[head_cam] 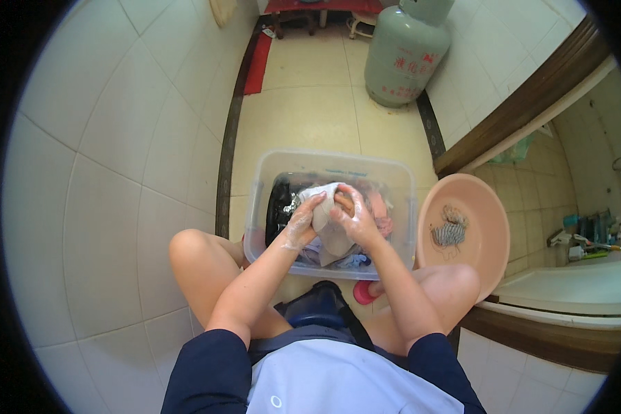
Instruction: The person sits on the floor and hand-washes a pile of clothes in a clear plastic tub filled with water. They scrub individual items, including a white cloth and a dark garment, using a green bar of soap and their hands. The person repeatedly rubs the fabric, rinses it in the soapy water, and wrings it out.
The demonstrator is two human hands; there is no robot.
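A wet, pale grey-white cloth [325, 213] is held up over a clear plastic tub [331, 158], and its lower end hangs down into the tub. My left hand [302, 221] grips the cloth's left side, thumb on top, with suds on the skin and wrist. On the other side my right hand [356, 215], also soapy, has its fingers curled at the cloth's upper edge. Below, the tub holds water and several garments: a black one [276, 209] at the left, a pink one [379, 207] at the right and blue fabric [356, 260] near the front.
Right of the tub stands a pink plastic basin [484, 243] with a striped cloth [449, 234] in it. A gas cylinder [406, 57] is by the right wall, before a red table [321, 6]. Tiled wall [108, 207] closes the left; a doorway [528, 98] opens right.
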